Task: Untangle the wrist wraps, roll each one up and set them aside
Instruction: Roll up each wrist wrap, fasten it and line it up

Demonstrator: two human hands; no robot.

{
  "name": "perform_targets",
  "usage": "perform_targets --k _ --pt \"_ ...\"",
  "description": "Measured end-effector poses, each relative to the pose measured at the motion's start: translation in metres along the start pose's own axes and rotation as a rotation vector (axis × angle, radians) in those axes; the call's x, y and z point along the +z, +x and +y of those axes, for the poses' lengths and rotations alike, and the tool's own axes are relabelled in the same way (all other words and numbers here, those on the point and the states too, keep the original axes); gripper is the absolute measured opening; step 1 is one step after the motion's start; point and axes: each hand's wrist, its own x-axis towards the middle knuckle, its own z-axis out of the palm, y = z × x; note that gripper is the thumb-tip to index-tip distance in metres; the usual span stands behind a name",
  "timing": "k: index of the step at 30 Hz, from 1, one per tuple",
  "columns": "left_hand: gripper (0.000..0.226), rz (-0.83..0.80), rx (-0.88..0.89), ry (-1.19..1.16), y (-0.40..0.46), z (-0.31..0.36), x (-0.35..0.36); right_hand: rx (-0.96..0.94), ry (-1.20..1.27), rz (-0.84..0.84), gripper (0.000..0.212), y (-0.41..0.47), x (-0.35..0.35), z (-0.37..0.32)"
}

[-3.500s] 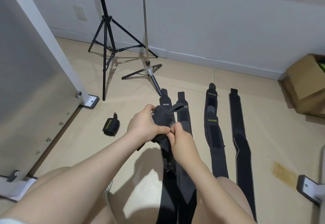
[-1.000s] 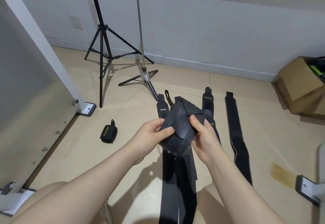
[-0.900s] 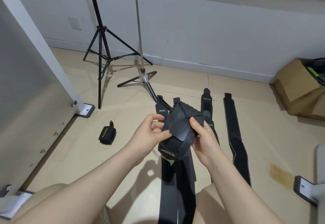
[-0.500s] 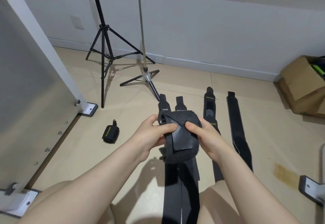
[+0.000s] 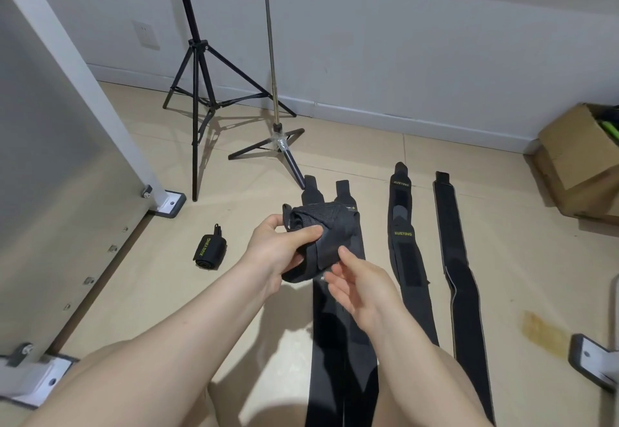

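Beige tiled floor [image 5: 351, 145] meets a pale grey wall [image 5: 402, 51]; a black tripod [image 5: 201, 91] stands by a white panel [image 5: 50, 125] (cardboard box [image 5: 579, 158] at right).

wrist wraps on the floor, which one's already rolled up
The small roll left of the hands, with yellow XUEYING lettering. The other four floor wraps lie flat in long strips; one more is held in the left hand.
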Motion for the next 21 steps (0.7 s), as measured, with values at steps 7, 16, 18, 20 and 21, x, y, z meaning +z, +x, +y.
perform_targets --k 7,16,18,20,21 --pt "0.032 -0.022 0.049 0.022 0.0 0.0 0.003 -0.075 0.176 0.024 0.009 -0.003 0.005 0.005" --pt "0.035 0.015 0.204 0.142 0.006 0.002 0.003 -0.147 0.229 -0.081 0.008 -0.011 -0.004 0.003" --pt "0.036 0.005 0.24 0.142 0.004 0.0 0.007 -0.109 0.318 -0.056 0.005 -0.011 -0.003 0.006" --pt "0.037 0.011 0.274 0.136 0.004 -0.003 0.008 -0.098 0.367 -0.006 0.004 -0.01 0.0 0.006" --pt "0.037 0.019 0.29 0.142 0.004 -0.003 0.008 -0.106 0.377 0.016 0.003 -0.011 0.002 0.006"
